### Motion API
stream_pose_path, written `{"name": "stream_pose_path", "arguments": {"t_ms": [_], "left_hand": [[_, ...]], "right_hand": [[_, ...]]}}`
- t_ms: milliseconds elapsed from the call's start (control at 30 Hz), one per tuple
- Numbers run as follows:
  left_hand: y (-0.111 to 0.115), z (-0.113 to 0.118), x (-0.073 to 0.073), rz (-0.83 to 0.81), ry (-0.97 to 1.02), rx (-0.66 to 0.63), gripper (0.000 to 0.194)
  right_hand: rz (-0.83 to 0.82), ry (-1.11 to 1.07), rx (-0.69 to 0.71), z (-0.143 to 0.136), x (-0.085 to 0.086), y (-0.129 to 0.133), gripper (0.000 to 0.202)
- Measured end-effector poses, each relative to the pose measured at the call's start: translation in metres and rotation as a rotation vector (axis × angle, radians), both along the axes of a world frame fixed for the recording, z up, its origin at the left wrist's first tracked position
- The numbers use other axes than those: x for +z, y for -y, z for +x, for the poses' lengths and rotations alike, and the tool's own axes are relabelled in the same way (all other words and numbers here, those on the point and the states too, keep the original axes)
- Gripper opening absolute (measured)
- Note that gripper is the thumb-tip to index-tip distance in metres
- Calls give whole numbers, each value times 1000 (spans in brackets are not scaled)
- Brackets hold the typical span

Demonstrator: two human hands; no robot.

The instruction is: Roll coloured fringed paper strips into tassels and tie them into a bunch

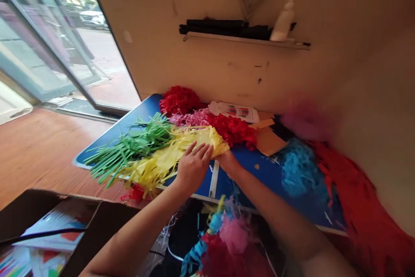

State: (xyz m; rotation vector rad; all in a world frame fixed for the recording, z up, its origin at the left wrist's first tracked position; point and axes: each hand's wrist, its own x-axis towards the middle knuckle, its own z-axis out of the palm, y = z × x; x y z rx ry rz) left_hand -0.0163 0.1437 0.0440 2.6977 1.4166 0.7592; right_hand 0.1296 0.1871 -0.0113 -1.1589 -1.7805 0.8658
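Tabletop [267, 175], blue, beside wall [210, 65] — left hand [193, 167] flat, unclenched on yellow paper [165, 158] — right hand [228, 163], grip hidden, can't tell

This seems to be a small craft workroom at street level. A glass door [35, 48] faces a paved street [100, 41] with a parked car [92, 17], bright paper-like fringes [155, 164] lie over a blue table [266, 177], and a white nozzle bottle [283, 22] stands on a narrow wall shelf [240, 39].
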Motion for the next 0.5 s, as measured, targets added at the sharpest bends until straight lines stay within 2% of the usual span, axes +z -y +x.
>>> {"name": "stream_pose_path", "arguments": {"t_ms": [100,233,367,500], "left_hand": [[-2,17,-20,68,7,-71,39],[-19,50,-30,61,45,-77,28],[-32,79,-44,35,-42,-61,25],[-34,92,-75,-57,-141,-159,38]], "right_hand": [[-80,29,-119,63,-5,20,32],[-154,128,-269,121,-15,57,20],[-162,184,-327,144,-14,94,17],[-42,202,-299,151,-17,123,19]]}}
